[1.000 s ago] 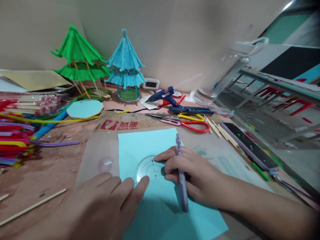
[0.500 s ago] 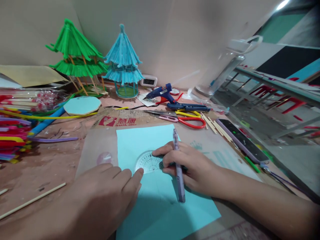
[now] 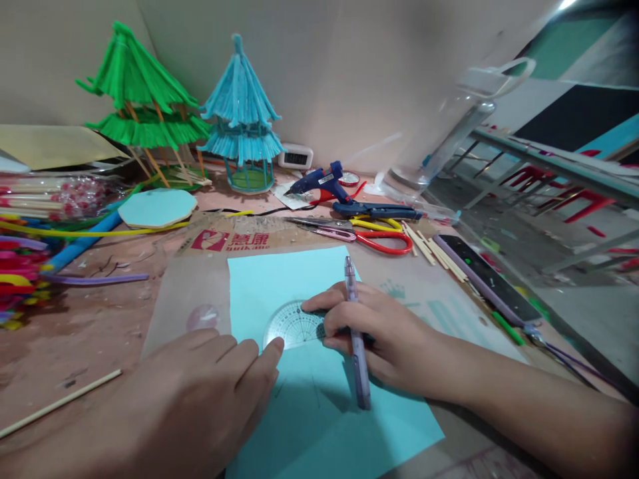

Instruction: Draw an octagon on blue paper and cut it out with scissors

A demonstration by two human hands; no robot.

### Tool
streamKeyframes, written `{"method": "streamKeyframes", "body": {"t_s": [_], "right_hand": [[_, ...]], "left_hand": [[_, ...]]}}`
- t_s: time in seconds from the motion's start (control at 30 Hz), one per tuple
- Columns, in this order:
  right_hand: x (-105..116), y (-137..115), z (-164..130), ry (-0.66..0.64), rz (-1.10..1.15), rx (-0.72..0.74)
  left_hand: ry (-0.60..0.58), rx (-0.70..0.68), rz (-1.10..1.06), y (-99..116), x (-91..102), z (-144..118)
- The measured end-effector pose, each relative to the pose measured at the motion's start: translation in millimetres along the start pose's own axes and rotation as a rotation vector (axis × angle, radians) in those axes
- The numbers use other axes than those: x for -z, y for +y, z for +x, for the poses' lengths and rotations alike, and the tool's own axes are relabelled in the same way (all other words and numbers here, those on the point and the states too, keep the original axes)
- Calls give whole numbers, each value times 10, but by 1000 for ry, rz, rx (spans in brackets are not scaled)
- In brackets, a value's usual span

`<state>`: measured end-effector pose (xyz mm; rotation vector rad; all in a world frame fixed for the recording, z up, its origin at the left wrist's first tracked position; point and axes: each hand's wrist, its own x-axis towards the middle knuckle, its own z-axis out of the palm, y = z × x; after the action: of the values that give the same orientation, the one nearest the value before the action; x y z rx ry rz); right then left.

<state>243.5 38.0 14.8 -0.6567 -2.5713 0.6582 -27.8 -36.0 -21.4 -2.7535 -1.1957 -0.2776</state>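
Note:
A clear half-round protractor [image 3: 293, 324] lies flat on a sheet of light blue paper [image 3: 284, 269]. My left hand [image 3: 210, 379] is closed, its fingers curled and a fingertip pressing on the protractor's lower left corner. My right hand [image 3: 369, 326] grips a purple pen [image 3: 357, 346], which stands slanted between the fingers with its clip end toward me. The fingertips of that hand also rest on the protractor's right side and cover part of it. Faint pencil-like lines show on the paper below the protractor.
Behind the paper lie scissors [image 3: 382, 242], a blue glue gun [image 3: 319, 181] and pliers [image 3: 377, 211]. A phone [image 3: 489, 276] and thin sticks [image 3: 444, 256] are at right. Green [image 3: 144, 86] and blue [image 3: 241, 100] pagoda models stand at back left, near colourful pipe cleaners [image 3: 20, 279].
The view has shifted slightly, so the models and the left side sit a little further left. Both hands stay on the protractor, and the pen remains in my right hand.

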Motion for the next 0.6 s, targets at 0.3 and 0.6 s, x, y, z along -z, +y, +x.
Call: {"method": "streamKeyframes", "body": {"t_s": [0.3,0.6], "right_hand": [[-12,-4,-10,24,-2,6],[-41,28,-33,58,-11,35]], "left_hand": [[178,-171,116,219,86,173],[118,-42,247,674,243,487]]}}
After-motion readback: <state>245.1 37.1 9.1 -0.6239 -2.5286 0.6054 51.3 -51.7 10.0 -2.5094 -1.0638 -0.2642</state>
